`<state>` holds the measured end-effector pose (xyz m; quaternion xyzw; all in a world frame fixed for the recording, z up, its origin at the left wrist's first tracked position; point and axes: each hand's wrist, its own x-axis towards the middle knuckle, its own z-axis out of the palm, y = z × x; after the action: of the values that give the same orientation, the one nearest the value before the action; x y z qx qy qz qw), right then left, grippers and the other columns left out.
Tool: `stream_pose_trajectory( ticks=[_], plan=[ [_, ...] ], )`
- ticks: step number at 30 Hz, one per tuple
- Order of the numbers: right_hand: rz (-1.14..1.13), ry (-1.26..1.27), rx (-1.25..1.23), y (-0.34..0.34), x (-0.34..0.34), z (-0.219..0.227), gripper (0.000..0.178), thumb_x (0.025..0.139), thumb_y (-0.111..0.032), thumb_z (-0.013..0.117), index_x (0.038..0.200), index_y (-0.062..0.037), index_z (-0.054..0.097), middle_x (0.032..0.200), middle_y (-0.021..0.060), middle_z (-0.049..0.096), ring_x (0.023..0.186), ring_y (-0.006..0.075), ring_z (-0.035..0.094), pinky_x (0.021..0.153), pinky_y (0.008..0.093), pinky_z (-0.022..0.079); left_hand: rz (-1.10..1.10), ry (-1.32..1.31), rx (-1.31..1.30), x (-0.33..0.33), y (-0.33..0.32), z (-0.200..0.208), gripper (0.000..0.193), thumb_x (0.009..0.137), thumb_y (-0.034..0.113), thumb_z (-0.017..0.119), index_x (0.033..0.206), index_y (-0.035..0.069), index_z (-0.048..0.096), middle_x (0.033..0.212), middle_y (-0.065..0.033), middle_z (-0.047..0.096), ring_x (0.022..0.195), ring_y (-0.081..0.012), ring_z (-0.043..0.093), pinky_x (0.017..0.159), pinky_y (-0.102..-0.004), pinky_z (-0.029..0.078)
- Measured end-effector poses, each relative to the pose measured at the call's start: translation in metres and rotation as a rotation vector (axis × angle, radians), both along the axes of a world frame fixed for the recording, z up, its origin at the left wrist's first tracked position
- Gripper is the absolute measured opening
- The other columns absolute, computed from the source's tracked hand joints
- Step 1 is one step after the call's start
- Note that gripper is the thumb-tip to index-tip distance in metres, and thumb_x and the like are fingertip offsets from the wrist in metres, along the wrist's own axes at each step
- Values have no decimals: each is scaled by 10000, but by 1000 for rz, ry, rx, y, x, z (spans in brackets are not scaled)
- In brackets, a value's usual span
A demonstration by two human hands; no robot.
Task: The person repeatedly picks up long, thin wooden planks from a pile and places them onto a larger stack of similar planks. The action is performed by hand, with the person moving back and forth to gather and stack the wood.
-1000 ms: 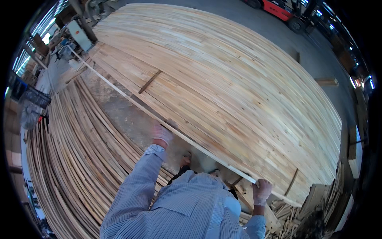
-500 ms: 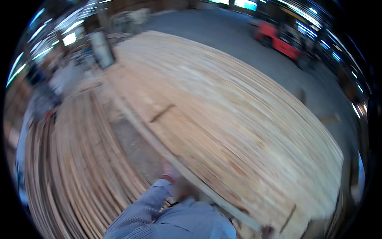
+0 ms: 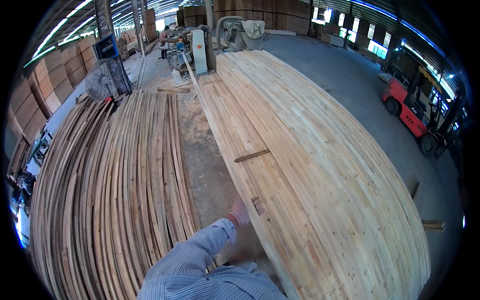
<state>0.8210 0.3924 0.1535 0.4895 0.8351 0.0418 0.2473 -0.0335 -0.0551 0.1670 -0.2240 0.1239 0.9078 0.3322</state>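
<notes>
Swung round since the earlier frame, the view now takes in more of the far hall, and the right hand, then blurred on the strip at the near right, has dropped out of sight, so I cannot tell its state; nearest is the blue-and-white striped sleeve (image 3: 192, 252), reaching to the left hand (image 3: 240, 212) in its thin, pale pinkish glove; that hand is curled closed around a long, narrow, pale wooden strip (image 3: 213, 125), its fingertips showing over the strip's right edge; the strip runs from the near edge to the far machinery, along the left side of a broad, layered stack of pale jointed-wood panels (image 3: 320, 165); left of the hand lies a wide pile of long, brown, rough timber lengths (image 3: 115, 200), with dusty grey concrete floor (image 3: 207, 172) between; farther on, a short, dark brown wooden stick (image 3: 252, 155) lies across the lower panels; beyond the timber, at left, stands a round, grey wire-caged fan (image 3: 101, 79); past the stack rises a pale upright cabinet (image 3: 199, 55); a red forklift (image 3: 407, 106) stands at far right; tall stacks of brown boards (image 3: 280, 16) fill the far end.
</notes>
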Motion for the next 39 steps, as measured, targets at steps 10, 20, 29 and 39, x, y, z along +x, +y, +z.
stream_pose_trajectory(
  ticks=[10, 20, 29, 39],
  plan=[
    [48, 130, -112, -91, -298, 52, 454, 967, -520, 470, 1227, -186, 635, 914, 174, 729, 869, 369, 708, 769, 515, 552, 143, 12, -462, -92, -29, -21, 622, 986, 583, 392, 1233, 21, 489, 961, -196, 592, 772, -374, 610, 749, -547, 525],
    [109, 326, -51, -208, -446, 92, 455, 978, -390, 423, 883, -71, 733, 828, 183, 732, 786, 349, 713, 715, 482, 559, -540, 270, -92, 73, 4, -105, 531, 1015, 427, 482, 1390, 52, 467, 1395, -141, 542, 1297, -293, 500, 1144, -485, 359],
    [133, 794, -288, -234, -515, -9, 462, 895, -497, 539, 1020, -94, 728, 967, 191, 709, 900, 397, 668, 800, 476, 527, -730, 64, -211, 96, 36, -83, 518, 980, 425, 530, 1291, 10, 540, 1271, -164, 617, 1201, -351, 576, 1023, -533, 484],
    [-422, 761, -452, -241, -447, -52, 483, 907, -504, 575, 1041, -66, 728, 1055, 189, 703, 1046, 388, 646, 921, 455, 505, -222, -45, -491, -88, -51, -150, 503, 963, 555, 511, 1160, 105, 617, 1093, -92, 665, 1011, -332, 623, 918, -574, 517]
  ],
)
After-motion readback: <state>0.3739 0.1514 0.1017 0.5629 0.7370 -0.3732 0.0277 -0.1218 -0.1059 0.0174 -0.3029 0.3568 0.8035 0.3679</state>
